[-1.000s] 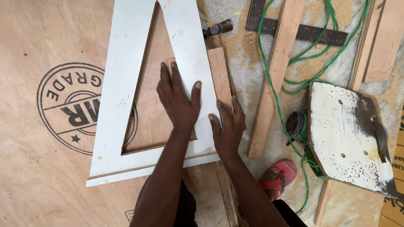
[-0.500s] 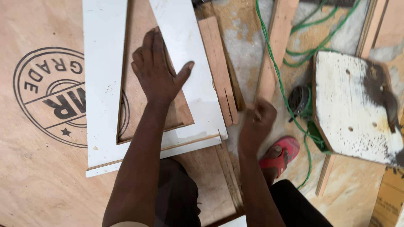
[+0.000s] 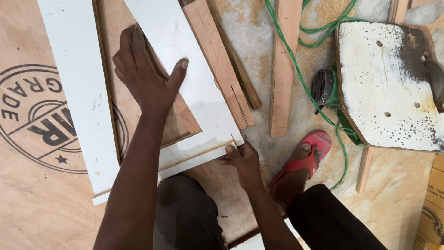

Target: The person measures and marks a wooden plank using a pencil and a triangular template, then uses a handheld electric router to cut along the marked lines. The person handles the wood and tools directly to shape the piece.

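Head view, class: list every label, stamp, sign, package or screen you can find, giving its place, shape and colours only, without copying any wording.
Round stamp: printed on the plywood sheet at the left edge, dark ink rings with block lettering and a small star, partly covered by the white board frame.
Cardboard box: bottom right corner, tan with dark print, mostly cut off.
No screens or signs are in view.

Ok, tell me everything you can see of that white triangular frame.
The white triangular frame is made of flat painted boards with bare wood edges, lying flat on a plywood sheet; its top runs out of view. The left hand presses flat across its opening and right board. The right hand touches its lower right corner, beside a bare wood strip.
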